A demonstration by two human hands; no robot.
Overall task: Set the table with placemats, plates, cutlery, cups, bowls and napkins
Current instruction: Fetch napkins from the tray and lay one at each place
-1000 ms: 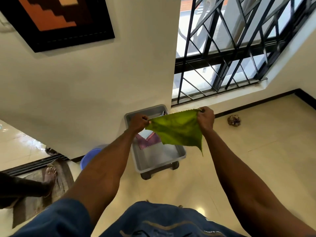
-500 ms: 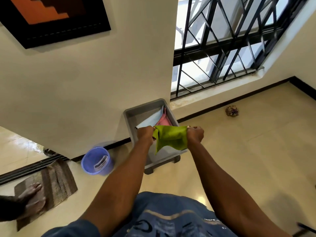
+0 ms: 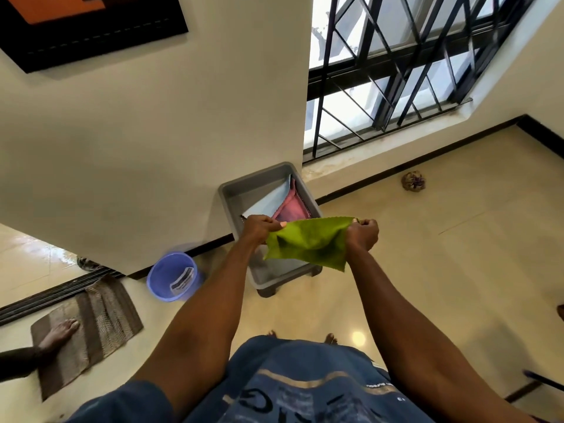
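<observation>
A green cloth napkin hangs stretched between my two hands above a grey plastic tub on the floor. My left hand pinches its left top corner and my right hand grips its right top corner. Inside the tub lie a pale blue cloth and a pink cloth, partly hidden by the green napkin.
The tub stands against a cream wall below a barred window. A blue bucket sits to its left, near a brown floor mat with another person's foot on it. A crumpled ball lies on the tiled floor.
The green napkin was folded narrower half a second ago; my hands have now moved apart and spread it wide again. The view has tilted down toward the floor.
</observation>
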